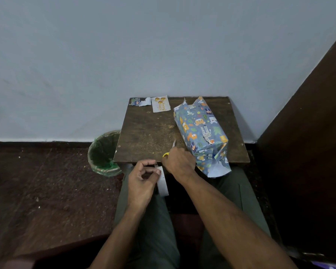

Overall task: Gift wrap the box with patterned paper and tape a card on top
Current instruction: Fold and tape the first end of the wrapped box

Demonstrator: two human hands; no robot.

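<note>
Small dark bench [147, 131] against blue wall, we see wrapped box [201, 127] on its right, long axis running far-left to near-right, right hand [179, 162] gripping scissors [171, 149], left hand [144, 176] pinching tape strip [163, 184], card [161, 103] at far edge.

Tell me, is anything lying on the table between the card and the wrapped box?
Nothing visible. The card lies at the table's far edge, left of the wrapped box, with only bare wood between them.
</note>
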